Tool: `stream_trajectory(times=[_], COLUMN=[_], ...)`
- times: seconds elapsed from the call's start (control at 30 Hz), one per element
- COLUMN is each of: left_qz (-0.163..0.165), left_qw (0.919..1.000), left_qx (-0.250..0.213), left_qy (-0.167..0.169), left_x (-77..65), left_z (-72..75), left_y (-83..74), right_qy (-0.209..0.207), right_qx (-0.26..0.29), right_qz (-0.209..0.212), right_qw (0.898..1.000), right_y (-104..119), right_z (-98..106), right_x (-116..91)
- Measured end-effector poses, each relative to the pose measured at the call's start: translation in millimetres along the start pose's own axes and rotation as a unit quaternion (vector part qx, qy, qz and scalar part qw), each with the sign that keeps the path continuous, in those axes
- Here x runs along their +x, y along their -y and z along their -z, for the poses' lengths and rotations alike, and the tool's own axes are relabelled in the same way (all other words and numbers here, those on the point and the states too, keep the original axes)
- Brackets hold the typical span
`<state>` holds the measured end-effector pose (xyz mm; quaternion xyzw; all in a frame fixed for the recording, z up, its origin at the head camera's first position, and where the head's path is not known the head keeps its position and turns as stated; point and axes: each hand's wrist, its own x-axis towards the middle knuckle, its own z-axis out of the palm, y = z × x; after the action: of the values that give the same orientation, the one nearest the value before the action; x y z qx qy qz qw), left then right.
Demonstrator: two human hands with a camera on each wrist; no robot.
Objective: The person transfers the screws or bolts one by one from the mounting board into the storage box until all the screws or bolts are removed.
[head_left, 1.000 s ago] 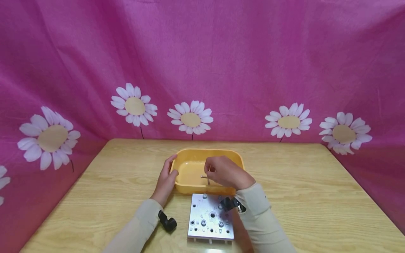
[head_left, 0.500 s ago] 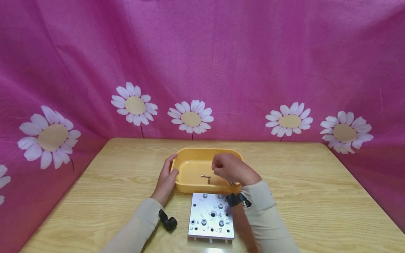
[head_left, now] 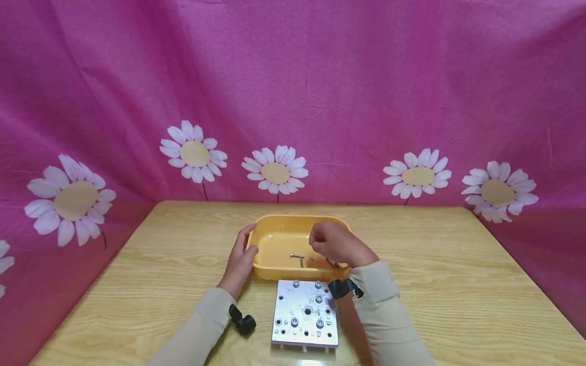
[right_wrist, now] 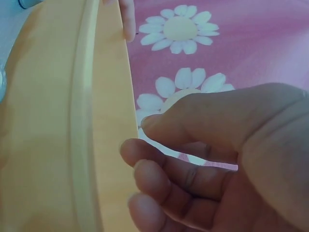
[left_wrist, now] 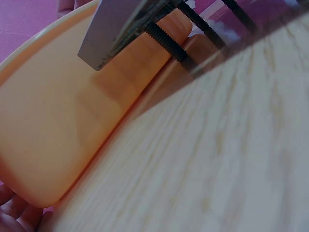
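My left hand (head_left: 240, 262) grips the left end of a yellow plastic basin (head_left: 293, 275), its thumb over the rim. Inside the basin, my right hand (head_left: 341, 246) hovers over the right half with fingers loosely curled. In the right wrist view a gap shows between thumb and fingertips (right_wrist: 149, 176), with nothing held. On the basin floor lie a metal screw (head_left: 297, 255) and another screw (head_left: 301, 263) below it. More screws (head_left: 332, 263) lie partly hidden under the right hand. A silver metal plate (head_left: 293, 305) with holes and several socket-head screws stands in front of the basin.
Threaded screw ends (left_wrist: 166, 41) project under the plate like legs, above the wooden table (head_left: 458, 284). A pink curtain (head_left: 348, 101) with printed daisies hangs behind the table and at both sides. Black camera mounts (head_left: 242, 321) sit on both wrists.
My right hand has shifted right inside the basin, and the thin piece at its fingertips has been let go. More of the screws now show. The left hand has stayed on the rim.
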<state>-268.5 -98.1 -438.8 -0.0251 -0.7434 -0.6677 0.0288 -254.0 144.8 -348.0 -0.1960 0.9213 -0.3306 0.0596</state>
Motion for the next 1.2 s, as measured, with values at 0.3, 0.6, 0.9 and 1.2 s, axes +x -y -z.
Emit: stream_trajectory(times=[0.3, 0.6, 0.9, 1.2], left_qz=[-0.008, 0.004, 0.001, -0.001], left_qw=[0.9999, 0.9999, 0.9999, 0.9999], left_qx=[0.004, 0.010, 0.011, 0.010], left_qy=[-0.008, -0.007, -0.008, -0.010], left_x=[1.1, 1.9, 2.4, 2.1], left_z=[-3.1, -4.6, -6.3, -5.9], left_y=[5.2, 6.9, 8.1, 6.7], right_qy=[-0.006, -0.034, -0.014, -0.036], right_qx=[-0.006, -0.057, -0.058, -0.052], right_qz=[0.020, 0.032, 0.013, 0.009], right_qw=[1.000, 0.997, 0.998, 0.998], right_y=[-2, -3, -4, -5], right_z=[2, 11, 21, 25], right_x=[-1, -6, -13, -18])
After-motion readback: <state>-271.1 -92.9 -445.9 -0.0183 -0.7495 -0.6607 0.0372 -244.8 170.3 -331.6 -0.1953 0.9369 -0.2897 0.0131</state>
